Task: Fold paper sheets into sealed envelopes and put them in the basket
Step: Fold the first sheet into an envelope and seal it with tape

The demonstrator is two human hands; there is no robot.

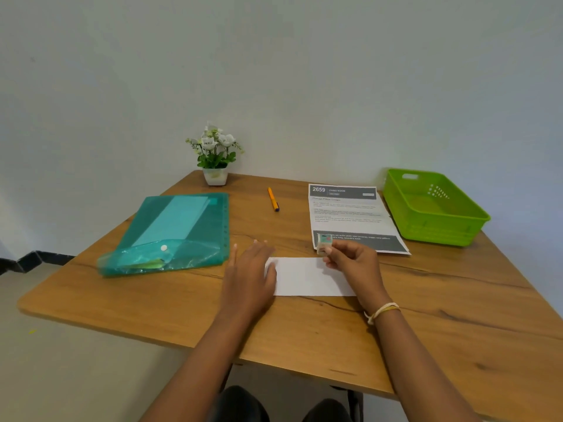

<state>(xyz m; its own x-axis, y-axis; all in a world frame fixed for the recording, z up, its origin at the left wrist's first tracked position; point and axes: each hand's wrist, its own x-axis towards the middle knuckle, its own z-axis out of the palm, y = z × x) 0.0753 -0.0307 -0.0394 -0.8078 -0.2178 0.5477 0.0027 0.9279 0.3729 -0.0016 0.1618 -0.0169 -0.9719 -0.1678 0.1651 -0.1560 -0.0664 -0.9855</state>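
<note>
So the folding part looks done for this one: the folded paper (310, 277) lies flat on the table (457, 315) as a narrow white strip, well short of the green basket (435, 205), which sits off toward the far right corner and looks empty from here. Left hand (248, 275) has its fingers straight and pressed flat on the left end of the strip to pin it. Right hand (355, 263) hovers over the strip's right end, fingers curled round a small roll of tape (323, 243), or maybe a stamp, hard to tell. My guess is sealing is what's happening now, and then it still needs to go in the basket. A teal folder (173, 233) further from the basket than the strip seems to hold more sheets, so probably plenty left to fold
</note>
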